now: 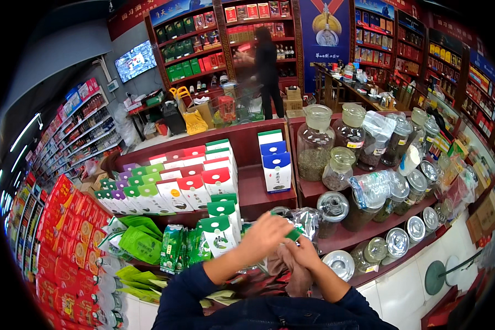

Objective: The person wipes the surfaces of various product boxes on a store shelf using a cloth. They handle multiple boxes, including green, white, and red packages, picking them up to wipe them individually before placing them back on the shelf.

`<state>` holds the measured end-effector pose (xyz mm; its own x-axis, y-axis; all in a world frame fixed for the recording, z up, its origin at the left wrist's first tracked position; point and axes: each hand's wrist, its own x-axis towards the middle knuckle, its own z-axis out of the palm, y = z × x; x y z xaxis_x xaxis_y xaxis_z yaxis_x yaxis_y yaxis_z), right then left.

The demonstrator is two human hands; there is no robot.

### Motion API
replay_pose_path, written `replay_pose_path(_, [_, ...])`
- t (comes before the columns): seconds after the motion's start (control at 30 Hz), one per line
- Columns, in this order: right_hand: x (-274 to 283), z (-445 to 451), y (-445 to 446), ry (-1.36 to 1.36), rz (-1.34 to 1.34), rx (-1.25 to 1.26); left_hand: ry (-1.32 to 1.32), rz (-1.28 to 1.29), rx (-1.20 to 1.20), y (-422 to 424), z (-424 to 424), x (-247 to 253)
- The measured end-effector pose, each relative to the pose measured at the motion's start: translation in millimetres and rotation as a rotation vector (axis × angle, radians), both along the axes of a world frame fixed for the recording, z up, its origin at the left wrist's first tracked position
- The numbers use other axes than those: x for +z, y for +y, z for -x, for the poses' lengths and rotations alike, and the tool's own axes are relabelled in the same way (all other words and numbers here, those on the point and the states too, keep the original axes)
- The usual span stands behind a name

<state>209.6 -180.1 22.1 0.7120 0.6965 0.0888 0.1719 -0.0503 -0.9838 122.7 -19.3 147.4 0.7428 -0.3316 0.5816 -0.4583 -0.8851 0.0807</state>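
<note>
My left hand (268, 233), blurred, lies against a small green-topped packet or box (292, 234); its grip is not clear. The fingers of my right hand (304, 251) are closed at the lower edge of that green piece. A brown cloth (286, 268) hangs beneath my hands, beside the right wrist. Just left of my left hand stand white cartons with green tops (220, 235) on the lower shelf. Silvery plastic wrapping (307, 220) lies behind my right hand. Most of the green-topped piece is hidden by my fingers.
Glass jars (317, 144) with lids crowd the stepped shelf on the right. Two blue-topped cartons (277, 173) stand on the upper shelf, near rows of red-topped cartons (194, 192). Green pouches (142, 243) and red packs (70, 247) are at left. A person (268, 74) stands beyond the display.
</note>
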Motion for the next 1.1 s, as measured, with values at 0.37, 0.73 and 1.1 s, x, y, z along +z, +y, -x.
replay_pose_path(0.37, [26.0,-3.7,13.9,0.283,-0.18,-0.24,0.125,0.116,0.136,-58.0,67.5,-130.4])
replay_pose_path(0.73, [40.8,33.7,30.4,0.403,-0.415,-0.188,0.439,1.256,0.133,-81.1,71.4,-136.5])
replay_pose_path(1.1, [87.5,1.3,3.6,0.752,-0.211,0.221,0.65,2.251,-0.237,56.0,115.7,-148.5])
